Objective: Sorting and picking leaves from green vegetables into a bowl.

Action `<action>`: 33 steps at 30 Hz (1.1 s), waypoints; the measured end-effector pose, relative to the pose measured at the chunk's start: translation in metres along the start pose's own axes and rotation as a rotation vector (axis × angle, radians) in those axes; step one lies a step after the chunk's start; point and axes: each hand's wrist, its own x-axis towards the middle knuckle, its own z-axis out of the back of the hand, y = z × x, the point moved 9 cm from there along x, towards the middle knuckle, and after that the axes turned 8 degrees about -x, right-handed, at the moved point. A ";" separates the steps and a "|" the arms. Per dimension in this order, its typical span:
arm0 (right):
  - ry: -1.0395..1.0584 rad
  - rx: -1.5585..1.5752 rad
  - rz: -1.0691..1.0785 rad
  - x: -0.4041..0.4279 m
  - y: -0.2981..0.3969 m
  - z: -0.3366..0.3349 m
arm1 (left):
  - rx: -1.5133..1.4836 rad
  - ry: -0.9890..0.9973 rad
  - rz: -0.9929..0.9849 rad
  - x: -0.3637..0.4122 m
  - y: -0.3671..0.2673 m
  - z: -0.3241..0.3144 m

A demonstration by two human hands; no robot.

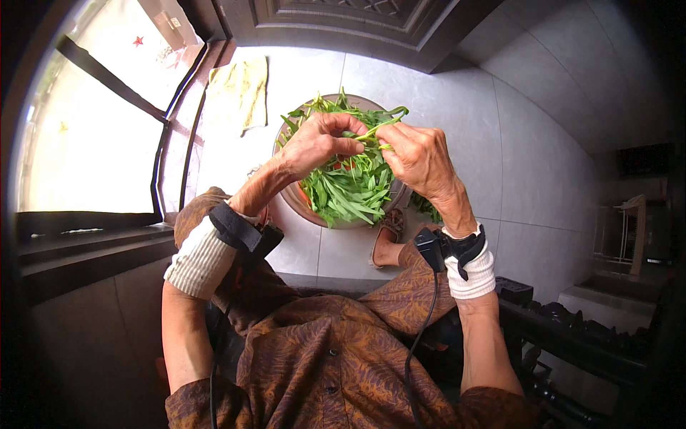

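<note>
A round basin stands on the floor before me, heaped with long, narrow green leaves that look like water spinach. Above the heap, my right hand grips a green stem between thumb and fingers. My left hand pinches the same stem from the other side, its thumb and forefinger close to the right fingertips. A little orange-red shows under the leaves, mostly covered. More greens lie on the floor beside the basin, partly hidden by my right wrist.
A yellowish cloth lies on the tiled floor near the bright doorway at left. A dark panelled wooden door spans the far side. Dark carved furniture stands at my right. Cables hang from black wrist devices.
</note>
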 end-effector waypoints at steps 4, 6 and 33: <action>0.014 -0.042 0.014 -0.001 0.003 -0.002 | 0.006 -0.010 0.010 0.000 -0.001 0.000; -0.026 -0.051 -0.031 0.000 0.003 -0.004 | 0.005 -0.020 -0.013 0.001 -0.003 -0.001; -0.239 1.995 -0.512 -0.020 -0.094 0.011 | 0.164 -0.192 0.071 0.002 0.003 0.011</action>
